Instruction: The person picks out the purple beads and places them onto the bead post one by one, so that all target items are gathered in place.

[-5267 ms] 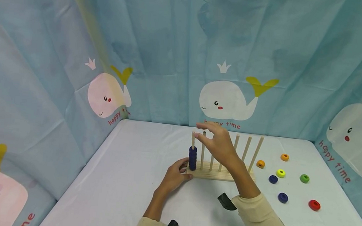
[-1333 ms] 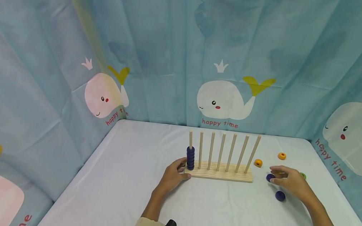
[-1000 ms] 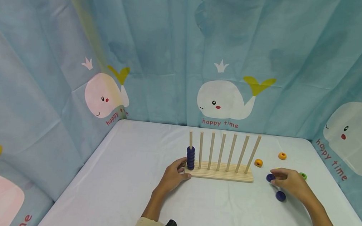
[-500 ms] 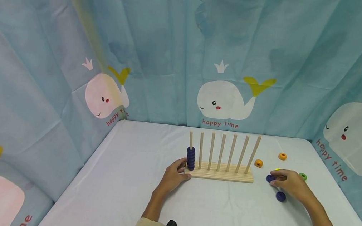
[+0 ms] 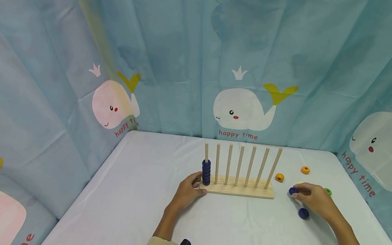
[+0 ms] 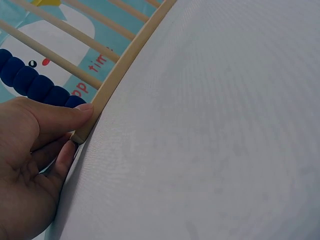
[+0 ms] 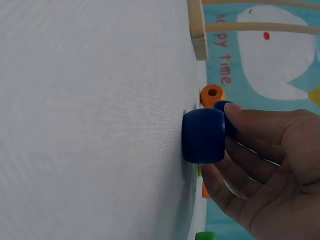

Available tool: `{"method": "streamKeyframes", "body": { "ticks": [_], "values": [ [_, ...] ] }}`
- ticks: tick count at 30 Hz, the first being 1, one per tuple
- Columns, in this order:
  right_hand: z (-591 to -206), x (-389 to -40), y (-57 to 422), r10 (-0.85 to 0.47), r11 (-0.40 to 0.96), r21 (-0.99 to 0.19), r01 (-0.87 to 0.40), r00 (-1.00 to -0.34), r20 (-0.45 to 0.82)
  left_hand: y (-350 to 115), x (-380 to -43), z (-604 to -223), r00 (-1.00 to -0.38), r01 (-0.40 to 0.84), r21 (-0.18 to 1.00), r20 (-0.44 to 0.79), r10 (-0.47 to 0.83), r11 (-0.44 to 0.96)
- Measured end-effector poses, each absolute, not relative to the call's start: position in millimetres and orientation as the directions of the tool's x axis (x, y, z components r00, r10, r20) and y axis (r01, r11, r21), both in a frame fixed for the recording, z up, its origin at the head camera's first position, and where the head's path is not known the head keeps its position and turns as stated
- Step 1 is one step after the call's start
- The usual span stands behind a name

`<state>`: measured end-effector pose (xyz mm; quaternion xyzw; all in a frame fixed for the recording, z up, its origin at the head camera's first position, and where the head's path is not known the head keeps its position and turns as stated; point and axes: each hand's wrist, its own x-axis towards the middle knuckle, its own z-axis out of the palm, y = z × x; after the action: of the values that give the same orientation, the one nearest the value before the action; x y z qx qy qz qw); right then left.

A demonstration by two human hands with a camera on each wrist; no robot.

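In the head view a wooden peg rack (image 5: 237, 190) stands mid-table, with several upright pegs along its base. A stack of dark blue beads (image 5: 206, 173) fills most of the leftmost peg; the other pegs are bare. My left hand (image 5: 187, 190) grips the left end of the base, thumb at its front, as the left wrist view also shows. To the right of the rack, my right hand (image 5: 316, 200) pinches a blue bead (image 7: 226, 117) between thumb and fingers. A second blue bead (image 5: 303, 213) lies on the cloth nearer me, large in the right wrist view.
Two orange beads (image 5: 280, 177) lie right of the rack. A yellow bead (image 5: 300, 183) and a green bead (image 5: 328, 191) show partly behind my right hand. White cloth covers the table (image 5: 123, 194), and a whale-print curtain (image 5: 170, 97) closes off the back and sides.
Earlier my right hand was above the leftmost peg; it moved right and down to the loose beads. In the last second the pinched blue bead has risen slightly. My left hand stays put.
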<state>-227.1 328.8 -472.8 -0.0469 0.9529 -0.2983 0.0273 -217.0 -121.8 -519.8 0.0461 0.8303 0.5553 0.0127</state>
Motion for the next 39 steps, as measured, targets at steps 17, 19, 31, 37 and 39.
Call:
{"method": "streamKeyframes", "body": {
  "ticks": [17,19,31,37,39],
  "values": [
    [-437.3,-216.0,309.9,-0.048,0.787,-0.601,-0.141,-0.985,0.168,-121.7,-216.8,-519.4,-0.997,0.047,0.923,0.02,0.074,0.383],
    [-432.8,-215.0,307.3,-0.045,0.78,-0.607,-0.153,-0.981,0.19,-121.7,-216.4,-519.0,-0.997,0.049,0.922,0.021,0.077,0.384],
    [-415.7,-209.6,295.4,-0.018,0.743,-0.632,-0.22,-0.951,0.309,-121.8,-216.0,-519.3,-0.996,0.059,0.926,0.031,0.079,0.373],
    [-407.7,-206.1,293.6,0.006,0.711,-0.667,-0.223,-0.946,0.323,-121.5,-217.0,-519.9,-0.996,0.059,0.924,0.029,0.084,0.378],
    [-405.4,-205.6,292.9,0.005,0.699,-0.673,-0.243,-0.939,0.344,-121.5,-217.2,-519.3,-0.996,0.059,0.922,0.028,0.084,0.382]
  ]
}}
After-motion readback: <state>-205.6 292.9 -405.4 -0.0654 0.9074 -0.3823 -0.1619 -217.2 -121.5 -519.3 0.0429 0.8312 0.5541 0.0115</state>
